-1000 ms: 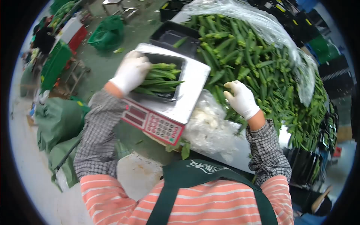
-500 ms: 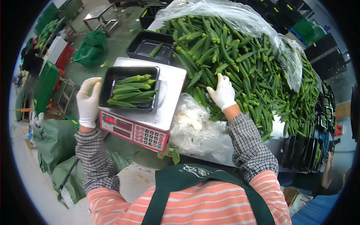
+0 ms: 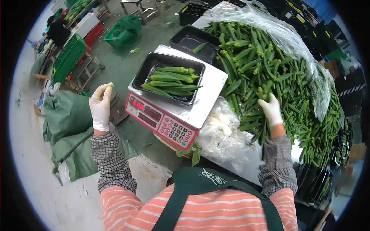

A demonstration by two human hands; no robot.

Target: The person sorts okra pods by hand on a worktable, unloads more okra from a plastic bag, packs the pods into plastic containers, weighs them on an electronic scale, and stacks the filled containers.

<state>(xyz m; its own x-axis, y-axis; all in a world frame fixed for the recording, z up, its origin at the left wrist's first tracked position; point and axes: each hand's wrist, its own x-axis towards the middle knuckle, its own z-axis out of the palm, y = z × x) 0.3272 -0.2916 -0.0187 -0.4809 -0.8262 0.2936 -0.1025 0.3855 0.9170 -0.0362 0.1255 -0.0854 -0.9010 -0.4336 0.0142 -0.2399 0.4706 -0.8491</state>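
Observation:
My left hand [image 3: 101,107], in a white glove, is raised to the left of the scale [image 3: 210,98], with its thumb and fingers pinched together and nothing visible in them. On the scale's metal plate sits a black plastic tray [image 3: 139,78] with several green okra pods [image 3: 173,81] side by side. The scale's red display is lit. At the big heap of okra [image 3: 304,98] on the right, my gloved right hand [image 3: 272,111] has its fingers closed around some okra pods [image 3: 265,91]; the fingertips are partly hidden.
Behind the scale, another black tray [image 3: 210,37] holds a single pod. Crumpled clear plastic [image 3: 221,133] lies between the scale and the heap, and plastic sheeting [image 3: 269,27] edges the pile. Green sacks [image 3: 67,115] stand at left; a person [image 3: 58,32] is in the far left background.
My right hand has gone from open over the heap to closed around okra pods. My left hand has drawn away from the tray, its fingers now pinched. The view has swung left.

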